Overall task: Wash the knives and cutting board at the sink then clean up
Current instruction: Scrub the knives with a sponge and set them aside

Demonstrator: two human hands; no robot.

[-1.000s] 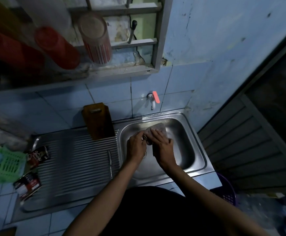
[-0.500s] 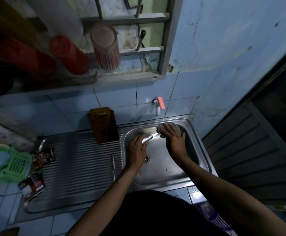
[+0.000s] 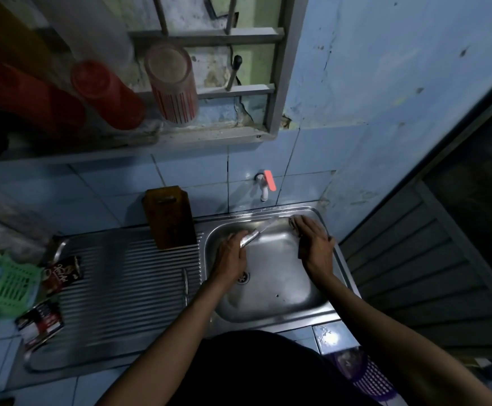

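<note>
The step in hand looks like the washing of a knife [image 3: 256,234] over the sink [image 3: 271,288]: the left hand [image 3: 231,259] is wrapped round its metal handle above the basin's left wall, the blade slanting up toward the far rim beneath the tap [image 3: 265,187]. The right hand [image 3: 312,244] rests at the sink's far right corner, fingers laid over something dark, perhaps a scrubbing sponge (the dim view leaves that uncertain). The cutting board [image 3: 170,216] stands propped against the tiles at the drainboard's far edge, just left of the basin, and a second knife [image 3: 185,284] seems to lie on the drainboard's right edge. No water visibly runs, so the next move probably calls for opening the tap to rinse. Half a second ago the right hand was at the blade; it has since parted from it and moved to the corner.
</note>
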